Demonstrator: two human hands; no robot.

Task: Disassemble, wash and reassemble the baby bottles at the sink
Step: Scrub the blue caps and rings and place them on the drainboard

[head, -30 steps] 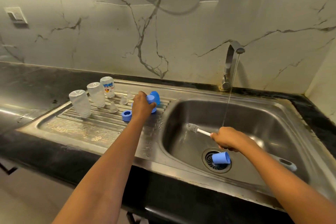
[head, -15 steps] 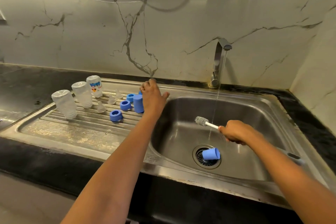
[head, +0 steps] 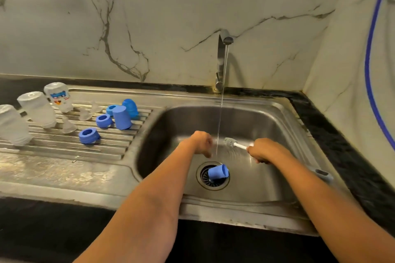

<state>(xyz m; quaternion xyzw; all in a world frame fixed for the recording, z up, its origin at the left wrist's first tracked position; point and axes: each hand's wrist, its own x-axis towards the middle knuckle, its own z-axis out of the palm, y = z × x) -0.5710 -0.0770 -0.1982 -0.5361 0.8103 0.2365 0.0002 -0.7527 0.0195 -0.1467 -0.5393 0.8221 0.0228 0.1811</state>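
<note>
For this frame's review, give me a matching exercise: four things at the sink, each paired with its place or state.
1 blue cap
2 bottle brush
3 printed bottle
4 tap

A upside down on the drainboard
B on its side over the drain
C running
D gripped by the right hand

Pairs: 1-B, 2-D, 3-A, 4-C

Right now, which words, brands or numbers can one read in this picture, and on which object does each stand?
Printed bottle on the drainboard: blue cartoon picture with small red marks; any lettering is too blurred to read.
Bottle brush and everything else: no text visible.
</note>
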